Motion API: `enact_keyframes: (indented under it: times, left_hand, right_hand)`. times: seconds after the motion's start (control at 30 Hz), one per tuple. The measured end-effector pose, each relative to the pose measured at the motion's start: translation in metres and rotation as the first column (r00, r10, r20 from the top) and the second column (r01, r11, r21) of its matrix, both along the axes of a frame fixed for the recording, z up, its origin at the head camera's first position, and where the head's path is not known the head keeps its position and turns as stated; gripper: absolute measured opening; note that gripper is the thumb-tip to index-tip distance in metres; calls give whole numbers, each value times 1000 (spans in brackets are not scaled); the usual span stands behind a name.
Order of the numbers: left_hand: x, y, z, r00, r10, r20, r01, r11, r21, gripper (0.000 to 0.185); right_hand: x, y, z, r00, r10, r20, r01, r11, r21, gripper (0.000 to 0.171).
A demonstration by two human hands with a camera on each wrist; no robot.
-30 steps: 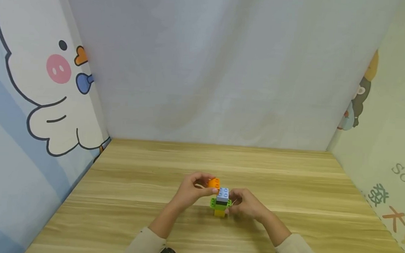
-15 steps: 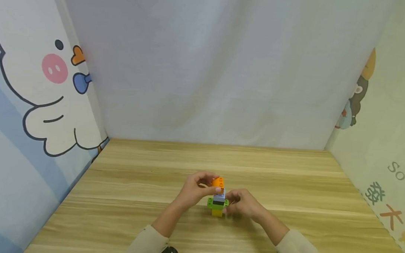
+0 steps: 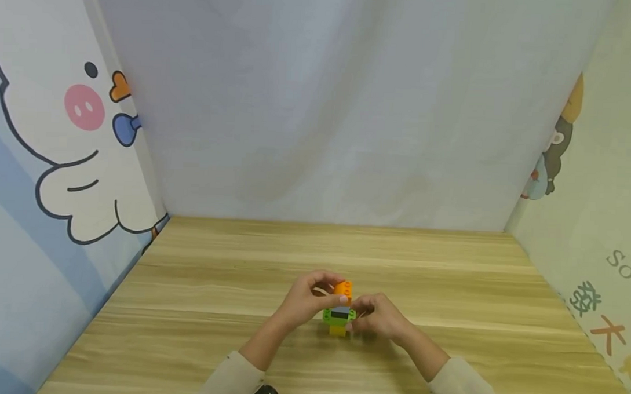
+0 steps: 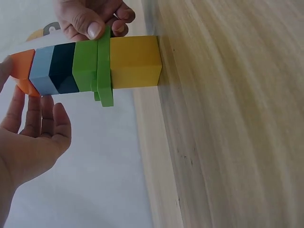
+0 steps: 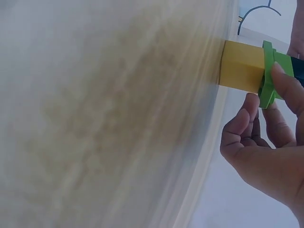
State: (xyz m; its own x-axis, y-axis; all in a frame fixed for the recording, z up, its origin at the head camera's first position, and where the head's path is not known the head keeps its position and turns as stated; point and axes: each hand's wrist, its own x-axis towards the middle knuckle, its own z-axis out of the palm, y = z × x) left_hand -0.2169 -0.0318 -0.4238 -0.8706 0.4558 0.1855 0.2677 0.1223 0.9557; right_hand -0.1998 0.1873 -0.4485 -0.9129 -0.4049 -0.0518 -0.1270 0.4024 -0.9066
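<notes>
A tower of toy building bricks stands upright on the table in front of me. At its top, my left hand (image 3: 302, 302) pinches an orange brick (image 3: 342, 289) between thumb and fingers. The orange brick sits against the light blue brick (image 4: 42, 71); whether it is fully pressed on, I cannot tell. Below come a dark brick (image 4: 63, 69), a green brick (image 4: 84, 66), a wider green plate (image 4: 105, 71) and a yellow block (image 4: 135, 61) on the table. My right hand (image 3: 381, 319) grips the green plate's right end with thumb and fingers.
The wood-grain table (image 3: 229, 275) reaches back to a pale curtain (image 3: 318, 133). A cartoon-printed wall panel (image 3: 81, 171) bounds the left side, and another printed panel (image 3: 580, 229) the right.
My left hand has brought the orange brick rightward over the tower and down onto the light blue brick, whose studs are now covered. The right hand keeps its grip. The view shifted slightly.
</notes>
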Motion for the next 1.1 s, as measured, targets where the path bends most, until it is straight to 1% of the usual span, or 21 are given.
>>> enact_keyframes:
  times: [0.2,0.57,0.83,1.1]
  left_hand:
    - [0,-1,1,1000,-1,-5,1,999,-36,31]
    - [2,1,-4,1000,2,-18,-3,999,-37,28]
    - [4,1,-3,1000,29,5,-28,998,-52,33]
    - [4,1,-3,1000,23,-13,-24,999,-34,32]
  right_hand:
    - [-2,0,-1,1000,8,-12,-8,1000,3,21]
    - [-4,1,-2,998,46,-37,-46,999,2,21]
    - [-5,2,-3,998,44,-41,-43,999,11,21]
    - [-6,4,-3,998,45,-41,-44,999,11,26]
